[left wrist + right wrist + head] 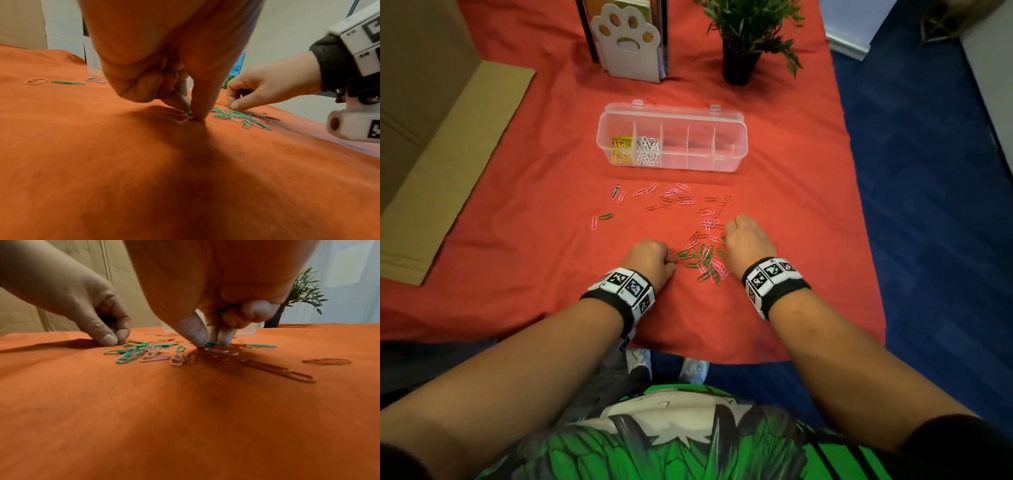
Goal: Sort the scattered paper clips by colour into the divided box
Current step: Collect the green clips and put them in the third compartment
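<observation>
A clear divided box [736,137] stands on the red cloth; its leftmost compartment holds yellow clips [621,150], the one beside it white clips [648,150], the others look empty. Green, pink and red clips lie scattered in front, with a dense heap [707,262] between my hands. My left hand [674,264] pinches a green clip [188,115] against the cloth at the heap's left edge. My right hand [724,236] pinches a green clip [211,344] at the heap's far right. More pink clips [671,197] lie nearer the box.
A paw-shaped holder [628,37] and a potted plant [743,37] stand behind the box. Flat cardboard [448,154] lies at the left edge of the cloth. Blue carpet [928,205] runs along the right side. A lone green clip [606,216] lies left of the scatter.
</observation>
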`<action>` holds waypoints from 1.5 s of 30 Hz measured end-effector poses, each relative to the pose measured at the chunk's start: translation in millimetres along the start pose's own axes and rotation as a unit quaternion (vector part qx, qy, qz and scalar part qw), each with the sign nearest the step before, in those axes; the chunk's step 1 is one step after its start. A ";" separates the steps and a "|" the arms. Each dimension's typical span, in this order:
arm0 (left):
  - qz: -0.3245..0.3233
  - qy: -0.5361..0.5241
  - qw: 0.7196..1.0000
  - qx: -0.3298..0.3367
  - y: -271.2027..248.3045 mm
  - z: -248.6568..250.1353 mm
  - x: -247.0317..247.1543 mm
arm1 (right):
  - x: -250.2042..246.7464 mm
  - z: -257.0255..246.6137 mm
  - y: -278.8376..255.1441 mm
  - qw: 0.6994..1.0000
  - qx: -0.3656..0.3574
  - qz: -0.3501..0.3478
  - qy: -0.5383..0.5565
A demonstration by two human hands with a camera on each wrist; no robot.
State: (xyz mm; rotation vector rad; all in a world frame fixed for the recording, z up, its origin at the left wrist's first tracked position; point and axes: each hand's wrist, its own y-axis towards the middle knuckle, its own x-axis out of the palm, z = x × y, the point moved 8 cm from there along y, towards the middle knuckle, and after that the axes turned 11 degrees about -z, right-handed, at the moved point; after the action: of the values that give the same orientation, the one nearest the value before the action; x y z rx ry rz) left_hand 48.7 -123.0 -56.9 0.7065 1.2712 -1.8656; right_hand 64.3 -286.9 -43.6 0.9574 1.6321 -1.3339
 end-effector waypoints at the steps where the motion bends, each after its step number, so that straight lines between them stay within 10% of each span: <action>1: -0.003 0.003 1.000 0.004 -1.2 1.7 1.5 | -1.3 -1.0 0.9 1.000 -0.006 -0.003 -0.001; 5: 0.001 -0.074 0.997 0.016 -2.6 -0.4 2.0 | -0.3 15.2 5.9 0.993 0.014 -0.025 0.111; 8: -0.036 -0.252 0.967 0.002 0.5 -7.0 5.2 | 4.8 37.9 1.6 0.936 0.076 -0.020 0.344; 13: -0.112 -0.627 0.769 -0.058 -7.4 -2.1 12.7 | 19.1 36.5 -12.7 0.721 0.088 -0.071 0.683; 15: -0.133 -0.670 0.727 -0.064 -11.1 1.5 10.3 | 20.2 30.5 -17.7 0.602 0.092 -0.084 0.789; 17: -0.133 -0.688 0.710 -0.070 -10.7 3.4 7.9 | 18.7 24.7 -21.5 0.542 0.096 -0.099 0.829; 20: -0.108 -0.635 0.761 -0.073 -4.9 3.2 6.0 | 21.3 22.0 -18.7 0.589 0.109 -0.107 0.794; 24: -0.011 -0.324 0.946 -0.008 7.7 1.3 -5.8 | 21.1 23.6 -8.3 0.847 0.121 -0.112 0.506; 28: 0.034 -0.077 0.995 0.051 7.9 16.0 -10.1 | 6.0 10.1 -12.5 0.981 0.086 -0.052 0.165; 40: 0.003 -0.030 0.997 0.076 15.3 21.0 0.8 | 9.7 -14.8 -7.4 0.995 0.057 -0.057 0.067; 45: -0.015 -0.203 0.977 0.063 14.7 6.9 -7.6 | 17.5 14.3 1.4 0.907 0.101 -0.070 0.402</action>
State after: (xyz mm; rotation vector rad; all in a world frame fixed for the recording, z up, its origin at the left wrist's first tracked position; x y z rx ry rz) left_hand 64.9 -130.5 -56.2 0.3434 0.9121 -2.0007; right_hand 60.4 -299.7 -62.0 1.7005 2.2215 -1.2945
